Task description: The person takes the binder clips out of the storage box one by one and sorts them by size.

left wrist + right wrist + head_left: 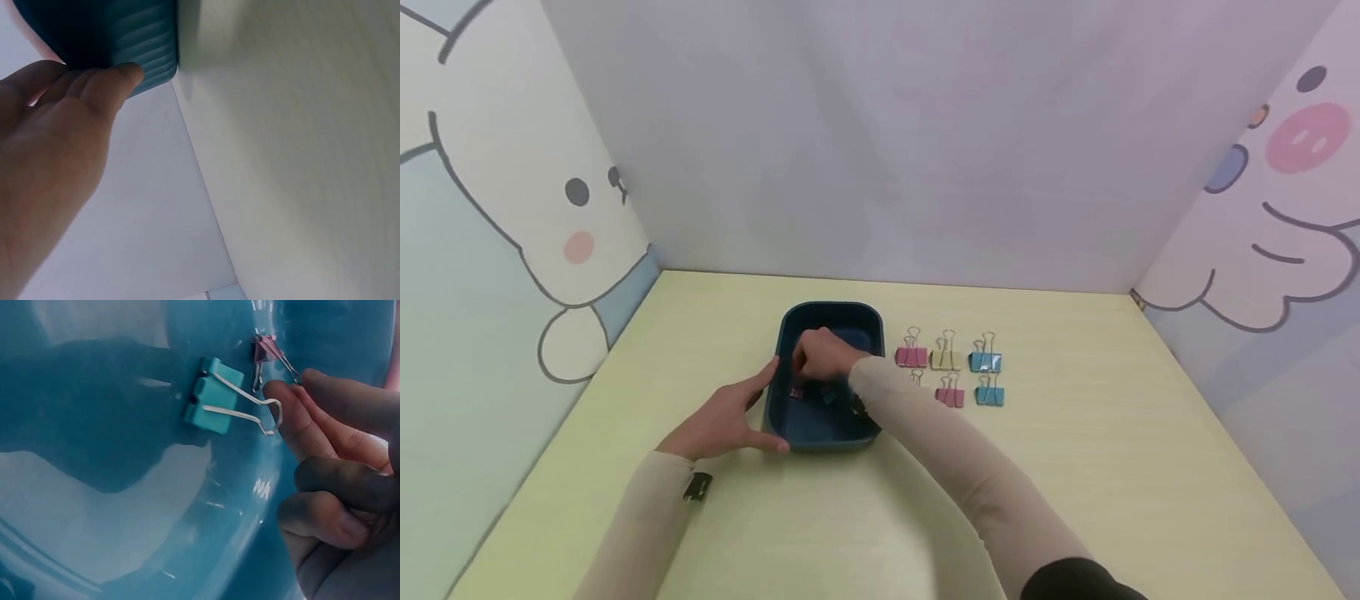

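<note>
A dark blue-green box (pixel 827 429) with rounded corners stands on the table, its ribbed wall (pixel 147 40) filling the top of the left wrist view. My left hand (pixel 726 421) rests against its left side, fingers near the rim and thumb spread at the front corner. Inside the box, my right hand (pixel 823 354) pinches a wire handle of a small pink binder clip (pixel 264 349) between thumb and finger. Close by, a teal binder clip (pixel 219 397) lies on the bottom, its wire handle pointing toward the fingers. The right forearm hides part of the box.
Right of the box, binder clips lie in two rows, among them a pink one (pixel 912 357), a yellow one (pixel 945 359) and a blue one (pixel 986 362). The right sleeve partly covers the near row. A black clip-like object (pixel 697 486) lies beside the left sleeve. Walls surround the table (pixel 1097 433).
</note>
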{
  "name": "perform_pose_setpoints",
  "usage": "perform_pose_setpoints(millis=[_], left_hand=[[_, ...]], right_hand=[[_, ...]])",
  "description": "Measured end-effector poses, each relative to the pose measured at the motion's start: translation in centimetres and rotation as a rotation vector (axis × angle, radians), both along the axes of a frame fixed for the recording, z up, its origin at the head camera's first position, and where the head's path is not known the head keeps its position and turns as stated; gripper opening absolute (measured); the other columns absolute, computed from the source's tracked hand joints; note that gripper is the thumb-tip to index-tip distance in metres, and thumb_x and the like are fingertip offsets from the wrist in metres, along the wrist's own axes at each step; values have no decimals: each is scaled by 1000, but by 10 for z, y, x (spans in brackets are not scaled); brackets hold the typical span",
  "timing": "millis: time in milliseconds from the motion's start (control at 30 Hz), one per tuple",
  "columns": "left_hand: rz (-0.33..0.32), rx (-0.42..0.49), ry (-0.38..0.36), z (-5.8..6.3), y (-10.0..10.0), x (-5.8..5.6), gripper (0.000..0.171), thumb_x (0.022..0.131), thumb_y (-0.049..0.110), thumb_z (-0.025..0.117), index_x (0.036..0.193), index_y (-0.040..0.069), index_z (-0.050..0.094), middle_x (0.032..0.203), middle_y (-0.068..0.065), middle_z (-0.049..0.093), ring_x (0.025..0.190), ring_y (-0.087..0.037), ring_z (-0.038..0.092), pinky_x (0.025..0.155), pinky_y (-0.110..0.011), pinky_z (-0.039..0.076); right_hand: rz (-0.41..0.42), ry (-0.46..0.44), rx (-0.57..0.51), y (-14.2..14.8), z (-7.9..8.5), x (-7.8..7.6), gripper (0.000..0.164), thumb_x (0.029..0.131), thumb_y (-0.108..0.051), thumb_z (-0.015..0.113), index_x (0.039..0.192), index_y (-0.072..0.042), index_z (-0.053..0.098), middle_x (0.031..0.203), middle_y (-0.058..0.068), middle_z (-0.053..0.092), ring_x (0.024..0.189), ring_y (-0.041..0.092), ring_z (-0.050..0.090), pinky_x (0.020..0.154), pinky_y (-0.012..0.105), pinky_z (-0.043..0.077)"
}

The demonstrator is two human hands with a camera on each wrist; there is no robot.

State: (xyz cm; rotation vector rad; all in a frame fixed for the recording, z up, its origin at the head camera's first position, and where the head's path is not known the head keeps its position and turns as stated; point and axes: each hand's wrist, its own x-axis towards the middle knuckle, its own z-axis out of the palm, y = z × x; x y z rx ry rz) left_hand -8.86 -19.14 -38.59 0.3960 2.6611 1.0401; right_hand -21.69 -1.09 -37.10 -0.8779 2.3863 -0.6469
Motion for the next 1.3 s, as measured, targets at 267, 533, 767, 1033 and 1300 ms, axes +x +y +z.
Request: perform_pose_setpoints(millis=[267, 533, 767, 1033, 1300], left_hand=[[-2, -9, 3, 0, -2, 0, 127, 70, 56, 86, 163, 17, 10, 169, -15, 19, 150, -42, 34, 116, -56, 40], [1, 4, 4, -3, -3, -1, 127, 69, 55, 87, 163, 20, 10, 169, -13, 20, 150, -40, 33, 117, -56, 40], [-3, 6, 11, -4, -4, -1, 126, 69, 55, 87, 163, 23, 9, 168, -13, 21, 150, -40, 34, 117, -56, 40], [5, -1, -12, -2, -4, -1, 127, 70, 55, 87, 163, 18, 8, 169, -15, 19, 150, -41, 33, 116, -56, 41], [6, -43, -38, 3, -1, -1, 128, 70, 54, 87, 163, 15, 8, 169, -17, 17, 150, -44, 32, 117, -57, 40]], right_hand=[[-4, 33, -7, -2, -4, 0, 12, 93, -10, 71, 90, -16, 80, 88, -4, 74, 78, 10, 67, 73, 20, 56], [18, 99, -49, 0, 0, -2, 15, 94, -9, 69, 90, -16, 82, 87, -5, 76, 78, 8, 66, 73, 18, 56], [40, 130, -76, 4, 7, -3, 15, 95, -12, 68, 96, -15, 82, 91, -4, 77, 81, 7, 66, 77, 18, 57], [78, 189, -114, 9, 27, -4, 13, 96, -15, 69, 100, -15, 81, 93, -3, 78, 81, 5, 68, 76, 16, 57], [94, 305, -157, 37, 61, -11, 14, 96, -16, 68, 102, -10, 80, 94, 3, 79, 83, 11, 72, 79, 23, 59]])
